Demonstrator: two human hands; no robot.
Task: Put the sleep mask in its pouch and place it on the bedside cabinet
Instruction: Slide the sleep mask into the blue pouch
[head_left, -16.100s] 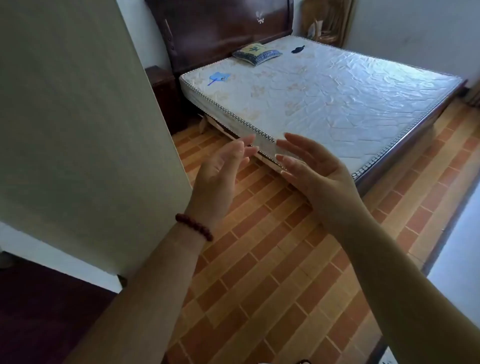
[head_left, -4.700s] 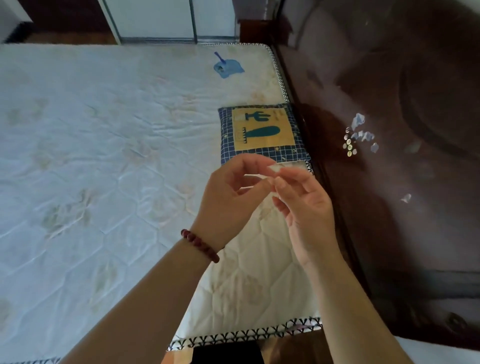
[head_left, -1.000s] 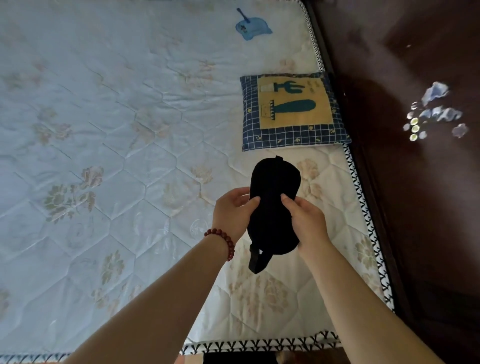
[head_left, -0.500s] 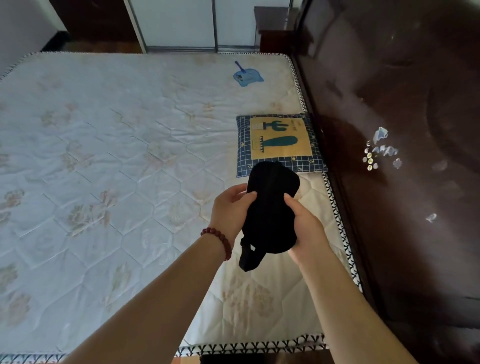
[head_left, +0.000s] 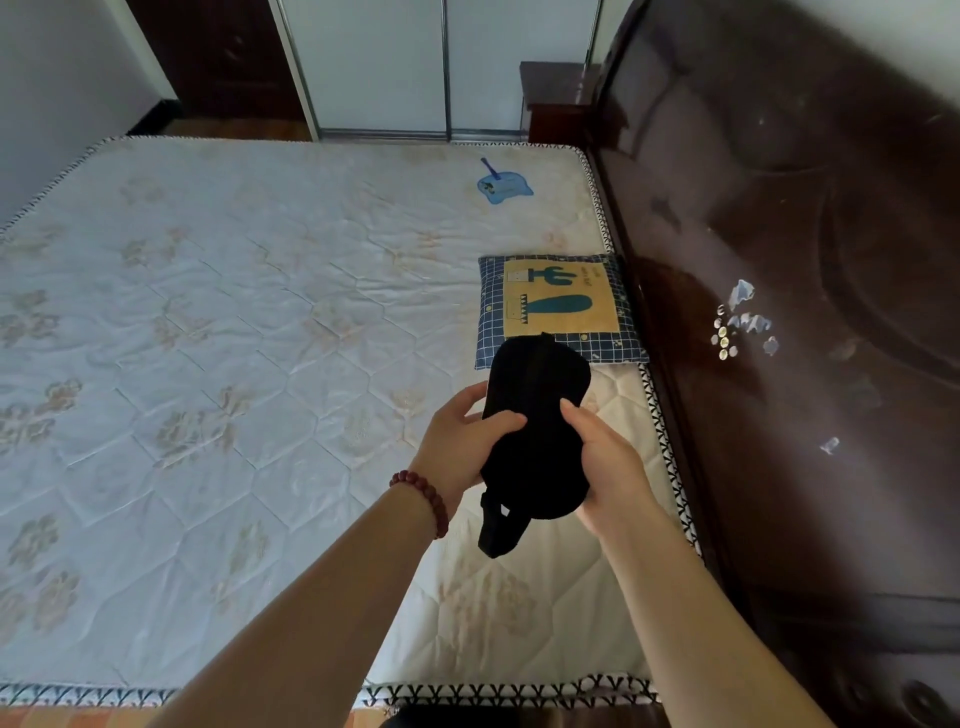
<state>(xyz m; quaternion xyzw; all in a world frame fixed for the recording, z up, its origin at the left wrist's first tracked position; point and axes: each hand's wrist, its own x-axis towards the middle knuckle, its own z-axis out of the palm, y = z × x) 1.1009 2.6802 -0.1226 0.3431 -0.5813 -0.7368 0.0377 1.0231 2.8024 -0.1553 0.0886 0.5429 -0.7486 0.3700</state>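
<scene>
The sleep mask (head_left: 537, 415), lately picked up, is gripped by left hand (head_left: 460, 441) and right hand (head_left: 608, 460) just before the pillow (head_left: 558, 296); the blue pouch (head_left: 501, 186) beyond it remains unfetched.

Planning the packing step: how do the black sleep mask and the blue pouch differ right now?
The sleep mask is black; the pouch is light blue. The mask is gripped by left hand and right hand; the pouch lies untouched on the mattress. Both look soft.
</scene>
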